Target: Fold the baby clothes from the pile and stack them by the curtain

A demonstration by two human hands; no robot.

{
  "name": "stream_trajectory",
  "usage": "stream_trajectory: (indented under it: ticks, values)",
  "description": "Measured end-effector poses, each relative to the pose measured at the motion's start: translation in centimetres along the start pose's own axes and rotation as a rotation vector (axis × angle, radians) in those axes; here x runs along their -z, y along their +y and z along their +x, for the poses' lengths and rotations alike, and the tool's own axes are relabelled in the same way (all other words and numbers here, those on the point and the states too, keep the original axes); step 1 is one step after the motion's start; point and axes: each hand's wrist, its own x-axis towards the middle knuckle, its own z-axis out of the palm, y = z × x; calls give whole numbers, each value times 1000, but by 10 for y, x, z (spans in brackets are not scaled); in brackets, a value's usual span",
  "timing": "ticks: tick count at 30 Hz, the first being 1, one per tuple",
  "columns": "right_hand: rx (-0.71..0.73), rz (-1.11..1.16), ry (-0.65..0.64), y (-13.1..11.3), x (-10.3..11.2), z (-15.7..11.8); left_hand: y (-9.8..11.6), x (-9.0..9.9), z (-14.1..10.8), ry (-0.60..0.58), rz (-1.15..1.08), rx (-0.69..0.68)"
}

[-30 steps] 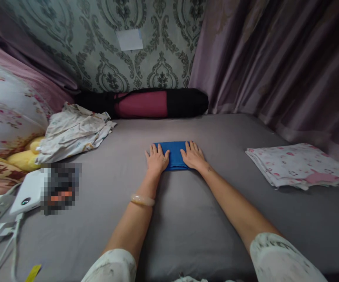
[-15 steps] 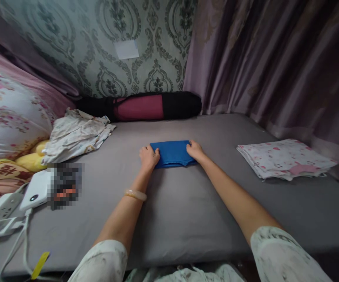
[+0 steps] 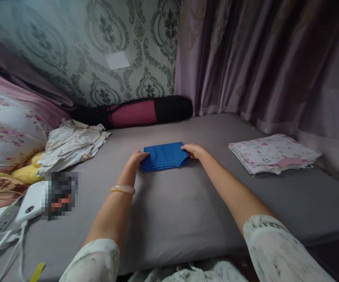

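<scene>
A folded blue garment [image 3: 165,156] lies in front of me in the middle of the grey-sheeted bed [image 3: 175,207]. At its left edge my left hand [image 3: 139,156] is closed, thumb on top of the cloth and the other fingers mostly hidden. My right hand [image 3: 194,150] pinches the opposite edge between thumb and curled fingers. The cloth looks slightly raised at the sides where I hold it. What kind of garment it is cannot be made out.
Folded white patterned cloth [image 3: 275,153] lies to the right. On the left are a crumpled printed cloth [image 3: 73,143], a yellow plush toy [image 3: 25,173], a white device [image 3: 32,201] and a power strip [image 3: 0,223] with cables. A long black-and-maroon bag [image 3: 134,112] lies along the wall.
My left hand has shifted from lying over the garment's left end to gripping its edge. My right hand has turned, its fingers now curled at the right edge. The whole view has swung slightly right.
</scene>
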Motion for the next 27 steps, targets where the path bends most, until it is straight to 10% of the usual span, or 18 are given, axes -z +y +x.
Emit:
stream_trajectory:
  ticks: [11, 18, 27]
  values:
    - [58, 155, 7, 19, 29, -18, 27, 3, -24, -195, -362, -53]
    - [123, 277, 178, 55, 117, -47, 83, -30, -69, -573, -614, -111]
    - [100, 245, 417, 109, 247, -83, 155, -128, -134, -953, -729, -255]
